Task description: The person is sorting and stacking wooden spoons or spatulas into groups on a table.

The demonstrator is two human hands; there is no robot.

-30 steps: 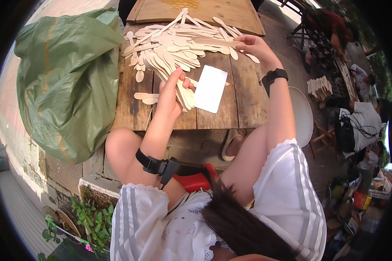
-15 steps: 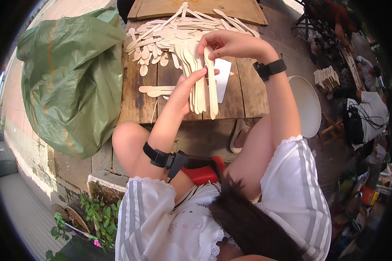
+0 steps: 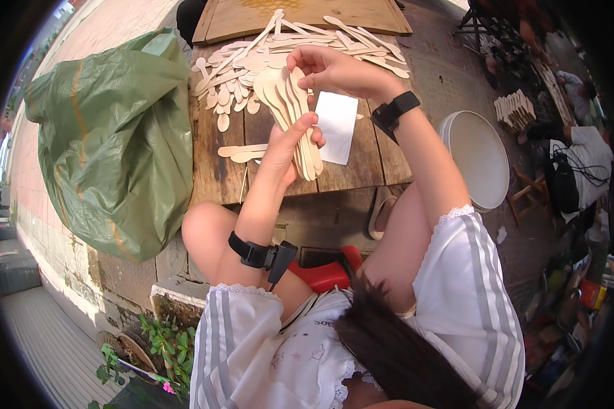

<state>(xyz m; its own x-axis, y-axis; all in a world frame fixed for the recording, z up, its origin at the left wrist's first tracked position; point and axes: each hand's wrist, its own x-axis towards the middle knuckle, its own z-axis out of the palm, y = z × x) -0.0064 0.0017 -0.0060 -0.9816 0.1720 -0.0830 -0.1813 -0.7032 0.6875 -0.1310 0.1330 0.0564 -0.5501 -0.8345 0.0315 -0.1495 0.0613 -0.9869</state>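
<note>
Over brown wooden plank table [image 3: 373,153], our left hand [image 3: 288,144] clasps flat pale wooden spoons [image 3: 271,97] by handles, likely keeping bundle aligned; our right hand [image 3: 334,71] pinches outermost spoon [image 3: 296,80] by bowl.

Over my feed I see cream spoons [image 3: 286,105], a brown-grained counter [image 3: 355,172], a green sack [image 3: 119,150] striped orange, white sleeves [image 3: 465,279] banded grey.

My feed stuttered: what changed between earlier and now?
The right hand moved left from over the loose pile of pale wooden spoons to the fanned pale wooden bundle, bringing a spoon against it. The left hand still grips the bundle; the white rectangular paper stays put.
</note>
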